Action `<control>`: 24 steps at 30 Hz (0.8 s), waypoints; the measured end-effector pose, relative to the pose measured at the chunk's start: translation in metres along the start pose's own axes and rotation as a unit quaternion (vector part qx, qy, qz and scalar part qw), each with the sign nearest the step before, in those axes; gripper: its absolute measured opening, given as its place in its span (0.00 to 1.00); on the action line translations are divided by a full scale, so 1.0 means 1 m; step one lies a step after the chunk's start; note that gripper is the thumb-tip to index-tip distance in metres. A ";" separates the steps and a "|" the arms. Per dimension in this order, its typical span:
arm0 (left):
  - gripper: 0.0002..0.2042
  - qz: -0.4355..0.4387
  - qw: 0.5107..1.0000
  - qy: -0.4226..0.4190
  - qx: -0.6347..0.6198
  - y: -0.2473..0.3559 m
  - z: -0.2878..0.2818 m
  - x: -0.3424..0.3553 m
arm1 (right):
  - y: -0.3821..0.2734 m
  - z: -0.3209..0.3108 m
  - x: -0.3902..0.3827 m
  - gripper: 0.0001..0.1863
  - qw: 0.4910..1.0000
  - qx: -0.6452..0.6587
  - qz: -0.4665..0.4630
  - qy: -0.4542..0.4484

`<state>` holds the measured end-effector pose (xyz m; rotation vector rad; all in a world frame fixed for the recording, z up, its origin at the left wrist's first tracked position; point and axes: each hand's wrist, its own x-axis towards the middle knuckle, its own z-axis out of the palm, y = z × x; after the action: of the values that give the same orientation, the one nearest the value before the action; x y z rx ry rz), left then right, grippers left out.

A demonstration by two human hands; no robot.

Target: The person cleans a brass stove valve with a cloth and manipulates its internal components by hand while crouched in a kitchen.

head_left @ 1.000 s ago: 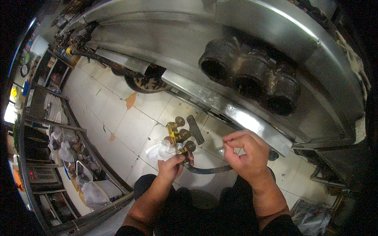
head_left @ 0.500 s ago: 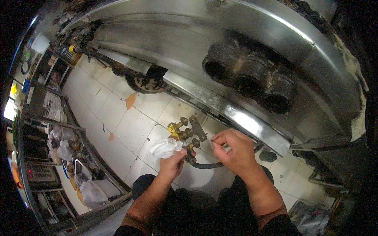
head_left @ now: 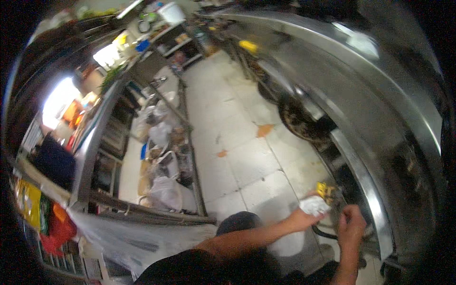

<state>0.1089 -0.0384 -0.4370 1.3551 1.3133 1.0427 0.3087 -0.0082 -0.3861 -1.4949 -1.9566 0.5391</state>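
My left hand (head_left: 304, 219) is closed round a crumpled white cloth (head_left: 314, 205) and the brass gas valve assembly behind it, whose yellow part (head_left: 325, 191) shows just beyond the cloth. Motion blur hides most of the valve's shape. A dark hose (head_left: 325, 233) curves away below it. Close by on the right, my right hand (head_left: 352, 222) is raised apart from the valve with its fingers curled together. Whatever it may pinch is too small and blurred to make out.
A steel cooking range with a bright front ledge (head_left: 363, 185) runs along the right. A blackened round pan (head_left: 301, 121) sits beneath it. On the left stands a shelf rack (head_left: 194, 178) with bagged goods. Orange scraps (head_left: 264, 130) lie on the tiled floor (head_left: 256, 166).
The view has swung left, so both hands now appear farther right and more of the left shelving shows. My left hand keeps the valve and cloth; my right hand stays curled beside them.
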 end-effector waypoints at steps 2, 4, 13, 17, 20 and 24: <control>0.12 0.026 0.997 0.021 -0.071 -0.020 0.001 -0.009 | -0.002 0.006 0.002 0.09 0.999 0.005 0.032 -0.014; 0.14 0.030 0.998 -0.013 -0.053 -0.024 0.013 -0.001 | 0.025 0.006 -0.001 0.10 0.999 -0.013 0.023 -0.030; 0.18 0.172 0.985 0.022 0.003 -0.048 0.032 0.014 | 0.036 -0.005 0.009 0.12 0.999 0.043 0.020 -0.022; 0.20 0.093 0.993 0.021 -0.063 -0.036 0.034 0.015 | 0.043 -0.006 0.012 0.13 0.998 0.026 0.015 -0.047; 0.20 0.110 0.986 0.052 -0.116 -0.037 0.037 0.009 | 0.048 -0.001 0.016 0.13 0.998 0.062 0.013 -0.015; 0.18 0.159 0.984 0.073 -0.008 -0.038 0.026 -0.002 | 0.038 -0.006 0.005 0.11 0.987 0.043 0.089 -0.128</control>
<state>0.1272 -0.0430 -0.4796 1.5338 1.2138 1.3895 0.3390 0.0073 -0.4051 -1.6199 -1.9687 0.9219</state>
